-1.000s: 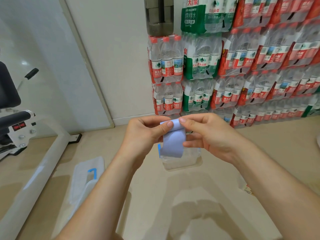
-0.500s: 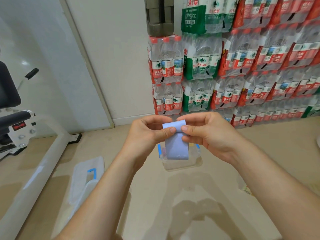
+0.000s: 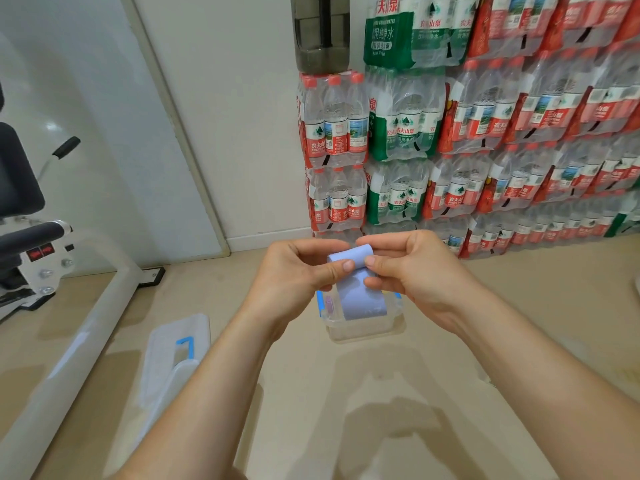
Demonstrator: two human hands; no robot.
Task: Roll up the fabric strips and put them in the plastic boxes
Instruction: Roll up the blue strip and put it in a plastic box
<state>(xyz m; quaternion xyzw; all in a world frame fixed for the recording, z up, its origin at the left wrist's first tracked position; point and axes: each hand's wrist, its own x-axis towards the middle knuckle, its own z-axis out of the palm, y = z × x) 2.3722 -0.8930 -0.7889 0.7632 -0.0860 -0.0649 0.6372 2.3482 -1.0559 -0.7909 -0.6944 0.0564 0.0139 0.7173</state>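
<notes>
A pale blue fabric strip [image 3: 360, 292] hangs between my hands, its top end curled into a small roll. My left hand [image 3: 301, 271] pinches the roll's left side with thumb and fingers. My right hand [image 3: 412, 268] pinches its right side. The loose tail hangs down over an open clear plastic box [image 3: 363, 329] with blue clips on the floor; the box's inside is mostly hidden by the strip.
A clear lid with a blue clip [image 3: 178, 351] lies on the floor at the left, beside a white machine frame [image 3: 79, 327]. Stacked packs of water bottles [image 3: 467, 133] line the wall behind the box.
The roll at the top has grown a little and the hanging tail has become shorter. Both hands stay in about the same place above the box.
</notes>
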